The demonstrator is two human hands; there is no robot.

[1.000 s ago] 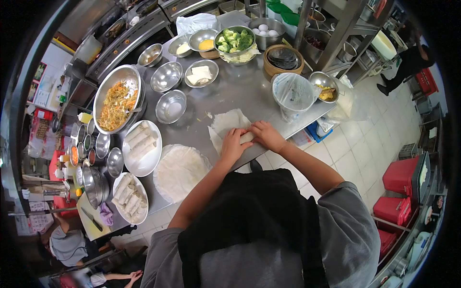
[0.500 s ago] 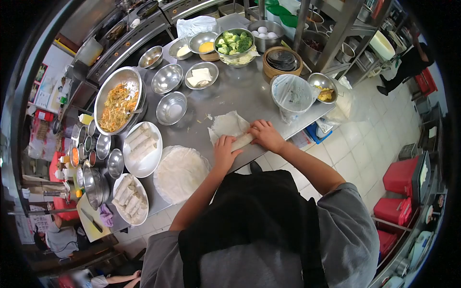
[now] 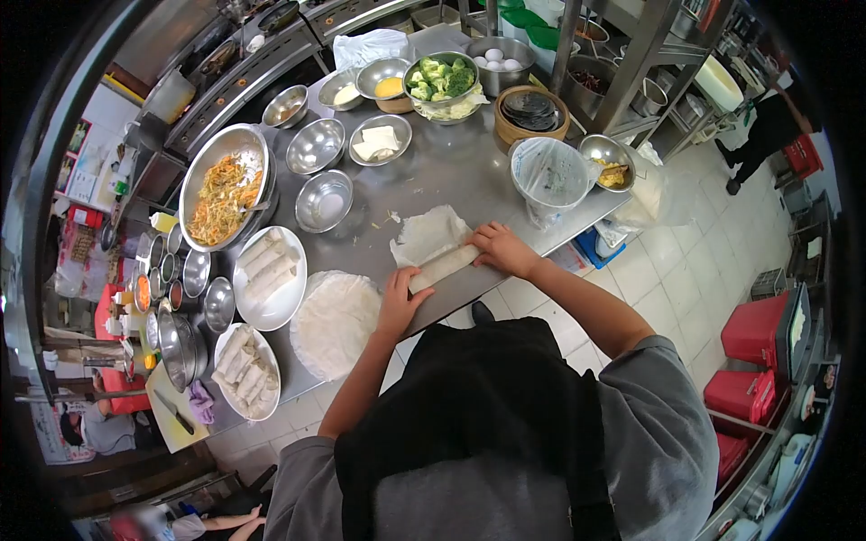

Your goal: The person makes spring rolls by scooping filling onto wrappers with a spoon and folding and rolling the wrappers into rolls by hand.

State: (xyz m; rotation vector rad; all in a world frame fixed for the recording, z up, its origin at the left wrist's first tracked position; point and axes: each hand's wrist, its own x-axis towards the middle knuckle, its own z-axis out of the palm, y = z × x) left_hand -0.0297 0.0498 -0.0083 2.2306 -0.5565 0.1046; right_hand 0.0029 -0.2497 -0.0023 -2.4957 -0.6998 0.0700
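A pale rolled wrapper (image 3: 445,268) lies at the steel table's front edge, its loose sheet (image 3: 431,233) spread flat behind it. My left hand (image 3: 399,296) grips the roll's left end, and my right hand (image 3: 502,250) grips its right end. To the left is a round stack of wrappers (image 3: 336,325). Beyond that, one oval plate (image 3: 270,278) holds finished rolls, and a second plate (image 3: 246,372) nearer me holds several more. A large bowl of shredded vegetable filling (image 3: 222,187) with a utensil in it stands farther left.
Metal bowls (image 3: 323,200), a bowl of broccoli (image 3: 441,79), a bamboo steamer (image 3: 530,114) and a plastic-lined tub (image 3: 552,177) stand on the table. A knife (image 3: 173,413) lies on a board at the left. Other people are at the right and lower left.
My left hand has slid left and toward me, to the roll's end, so more of the roll shows between my hands. Other people in the background have shifted.
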